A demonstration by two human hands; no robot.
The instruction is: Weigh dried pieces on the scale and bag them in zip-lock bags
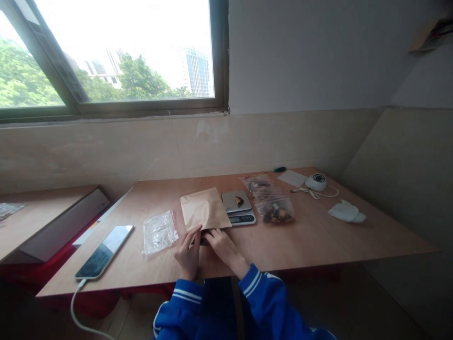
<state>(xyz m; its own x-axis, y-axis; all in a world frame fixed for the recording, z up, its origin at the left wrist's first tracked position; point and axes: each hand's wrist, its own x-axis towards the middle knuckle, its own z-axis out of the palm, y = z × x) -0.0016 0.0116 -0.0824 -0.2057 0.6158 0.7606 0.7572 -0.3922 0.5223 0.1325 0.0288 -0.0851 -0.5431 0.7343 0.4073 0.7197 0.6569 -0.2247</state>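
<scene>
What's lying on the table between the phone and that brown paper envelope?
In the head view, a crumpled clear plastic bag lies between the phone and the brown paper envelope.

One phone (104, 251), one scale (239, 207), one kraft pouch (204, 208), three plastic bags (159, 232).

Hidden between left hand (188, 252) and right hand (221, 243): a small dark thing (204, 241), too covered to identify. Near edge of brown envelope (204, 208) masked by fingertips. Piece on scale (238, 206) too small to name. Contents of far bags (269, 200) blurred. Cable (79, 316) from phone (104, 251) cut off at bottom edge. Shelf (430, 35) cropped top right.
</scene>
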